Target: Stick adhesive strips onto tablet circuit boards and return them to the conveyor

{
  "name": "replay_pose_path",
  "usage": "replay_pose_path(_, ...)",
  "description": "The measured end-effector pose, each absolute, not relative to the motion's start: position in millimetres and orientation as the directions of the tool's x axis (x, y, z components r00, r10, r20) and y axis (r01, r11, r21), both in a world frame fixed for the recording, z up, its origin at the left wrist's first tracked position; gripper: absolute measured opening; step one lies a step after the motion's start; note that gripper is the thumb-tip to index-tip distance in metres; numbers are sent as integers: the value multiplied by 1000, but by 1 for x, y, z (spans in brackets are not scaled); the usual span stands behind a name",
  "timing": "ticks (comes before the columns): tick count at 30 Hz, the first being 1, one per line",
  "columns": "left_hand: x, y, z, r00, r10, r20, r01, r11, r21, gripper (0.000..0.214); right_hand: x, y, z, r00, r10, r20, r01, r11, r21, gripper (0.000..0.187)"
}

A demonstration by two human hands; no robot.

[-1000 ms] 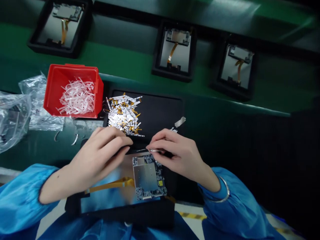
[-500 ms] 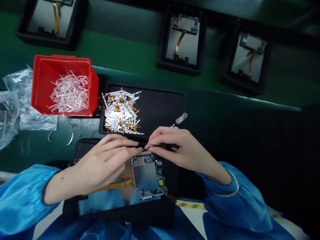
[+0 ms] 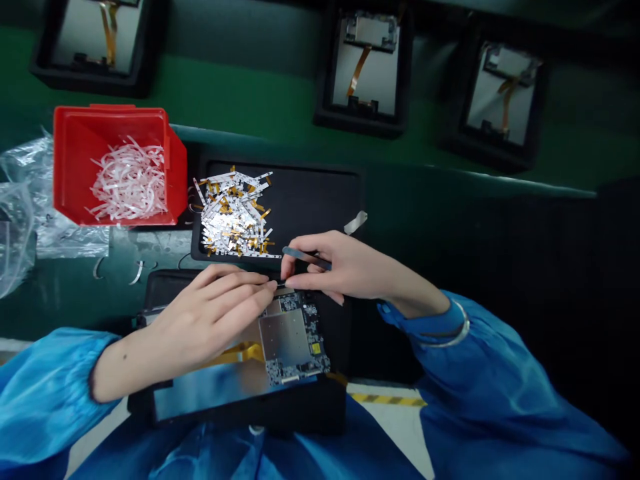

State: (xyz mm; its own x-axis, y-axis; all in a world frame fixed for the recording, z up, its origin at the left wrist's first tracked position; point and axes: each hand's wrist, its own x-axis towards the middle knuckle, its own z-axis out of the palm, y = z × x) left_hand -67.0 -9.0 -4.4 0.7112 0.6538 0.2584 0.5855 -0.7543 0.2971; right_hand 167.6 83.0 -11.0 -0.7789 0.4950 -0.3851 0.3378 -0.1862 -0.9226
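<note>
My right hand (image 3: 345,267) pinches slim dark tweezers (image 3: 306,257), their tips just above the top edge of a green-black circuit board (image 3: 290,340) with a silver shield. My left hand (image 3: 215,313) lies beside the board, its fingertips at the board's upper edge; whether they hold anything small is hidden. An amber ribbon cable (image 3: 240,351) runs left from the board, partly under my left hand. The board rests on a screen panel in a black fixture (image 3: 250,415). Above my hands, a heap of silver strips with amber tabs (image 3: 233,213) lies on a black mat tray (image 3: 313,193).
A red bin (image 3: 65,160) holds white curled strips (image 3: 129,181). Clear plastic bags (image 3: 20,207) lie at far left. Several black frames holding panels (image 3: 364,67) sit on a green conveyor belt (image 3: 250,100). A loose pale strip (image 3: 355,223) lies at the mat's right edge.
My right hand has lifted the tweezers up and away from the board. My left fingertips have moved onto the board's upper edge. The whole view has shifted slightly upward and left.
</note>
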Motion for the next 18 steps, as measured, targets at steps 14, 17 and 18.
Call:
replay_pose_path(14, -64, -3, 6, 539, 842, 8, 568, -370, 735, 23, 190, 73, 4, -578, 813, -67, 153, 28, -988, 10)
replay_pose_path(17, -58, 0, 6, 525, 851, -3, 518, -317, 794, 24, 192, 65, 9, -490, 871, -16, 150, 66, -986, 17)
replay_pose_path(18, -56, 0, 4, 533, 846, 6, 514, -330, 791, 24, 191, 63, 8, -466, 884, -28, 151, 49, -987, 24)
